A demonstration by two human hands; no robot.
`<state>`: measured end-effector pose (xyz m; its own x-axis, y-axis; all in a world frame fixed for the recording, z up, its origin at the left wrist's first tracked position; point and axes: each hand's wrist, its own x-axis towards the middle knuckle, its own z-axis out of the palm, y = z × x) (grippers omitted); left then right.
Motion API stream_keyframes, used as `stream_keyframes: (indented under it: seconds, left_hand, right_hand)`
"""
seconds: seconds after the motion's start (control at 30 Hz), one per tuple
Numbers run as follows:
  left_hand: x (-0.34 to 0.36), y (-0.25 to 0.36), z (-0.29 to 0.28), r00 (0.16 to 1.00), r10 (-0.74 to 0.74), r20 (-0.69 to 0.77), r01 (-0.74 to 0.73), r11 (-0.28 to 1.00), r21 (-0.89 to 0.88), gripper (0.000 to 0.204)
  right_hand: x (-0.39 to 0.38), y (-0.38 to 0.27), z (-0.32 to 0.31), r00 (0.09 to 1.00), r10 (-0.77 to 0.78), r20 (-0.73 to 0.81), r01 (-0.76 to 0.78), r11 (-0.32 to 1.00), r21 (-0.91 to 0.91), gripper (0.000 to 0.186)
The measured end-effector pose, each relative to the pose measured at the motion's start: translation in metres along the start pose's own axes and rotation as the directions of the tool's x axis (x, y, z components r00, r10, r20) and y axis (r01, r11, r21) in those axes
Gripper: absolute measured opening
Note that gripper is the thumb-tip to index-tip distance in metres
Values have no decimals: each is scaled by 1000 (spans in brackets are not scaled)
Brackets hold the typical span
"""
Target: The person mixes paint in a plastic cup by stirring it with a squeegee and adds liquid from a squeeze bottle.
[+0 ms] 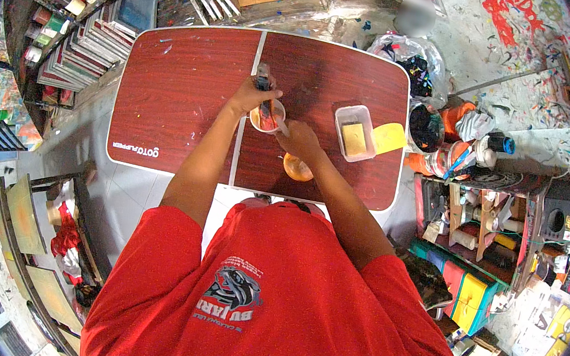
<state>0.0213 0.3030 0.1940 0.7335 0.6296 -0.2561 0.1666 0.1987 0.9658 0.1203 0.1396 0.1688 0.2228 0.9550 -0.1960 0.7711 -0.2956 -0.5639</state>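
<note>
My left hand point(250, 97) is closed around a short dark object with a greyish upper end point(262, 81), held over a small white tub point(255, 120). An orange strip reaches down from near those fingers into the tub, but I cannot tell whether it belongs to the dark object. Red-orange stuff shows inside the tub. Gripping the tub's right side is my right hand point(297, 141), its fingertips partly hidden. A round orange lid or dish point(298, 168) lies beneath my right wrist, partly covered by it.
The dark red folding table point(176, 88) has a pale centre seam. To the right sit a clear plastic box point(363, 145) with a yellow block point(354, 139) and a yellow piece point(389, 138). Frames point(88, 50) lean at left; bottles and containers point(456, 155) crowd the right edge.
</note>
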Motion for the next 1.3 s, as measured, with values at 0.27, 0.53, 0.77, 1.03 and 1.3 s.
stream_keyframes:
  seconds: [0.27, 0.53, 0.77, 1.03, 1.3]
  left_hand:
    - [-10, -17, -4, 950, 308, -54, -302, 949, 94, 16]
    - [-24, -1, 14, 959, 211, -188, -199, 977, 78, 12]
    - [-28, -9, 10, 948, 259, -183, -243, 964, 108, 27]
    - [-29, -15, 3, 950, 239, -202, -210, 965, 156, 21]
    - [-36, -4, 17, 900, 318, -298, -306, 948, 89, 9]
  right_hand:
    - [-11, 8, 6, 995, -55, -85, 64, 992, 112, 28]
    - [-19, 4, -7, 1000, 17, 5, -18, 986, 168, 30]
    - [-16, 11, 1, 995, -78, -58, 87, 980, 179, 32]
    - [-11, 5, -4, 997, -32, 70, 20, 987, 160, 31]
    - [-5, 5, -7, 994, -7, 105, -7, 991, 134, 30]
